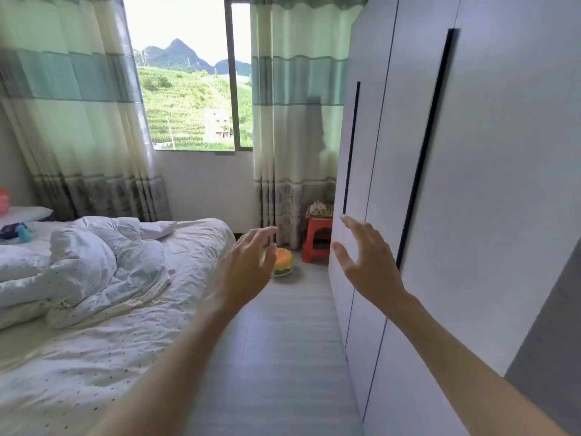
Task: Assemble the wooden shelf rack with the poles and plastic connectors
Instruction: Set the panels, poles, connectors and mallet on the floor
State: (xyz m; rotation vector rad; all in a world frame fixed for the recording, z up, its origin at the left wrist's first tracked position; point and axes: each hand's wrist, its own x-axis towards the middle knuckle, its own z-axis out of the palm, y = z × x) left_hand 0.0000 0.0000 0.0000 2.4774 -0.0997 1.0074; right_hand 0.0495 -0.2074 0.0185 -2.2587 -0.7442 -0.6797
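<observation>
No shelf boards, poles or plastic connectors are in view; their location cannot be determined. Both hands are extended forward and hold nothing. The left hand (248,262) has relaxed, slightly curved fingers above the floor strip (283,341) beside the bed (110,309). The right hand (364,259) is spread open just beside the wardrobe (471,215) doors, near a dark vertical handle (423,146). This posture suggests assembly is not yet started. Further off stand a red stool (316,240) and a burger-shaped toy (283,261).
</observation>
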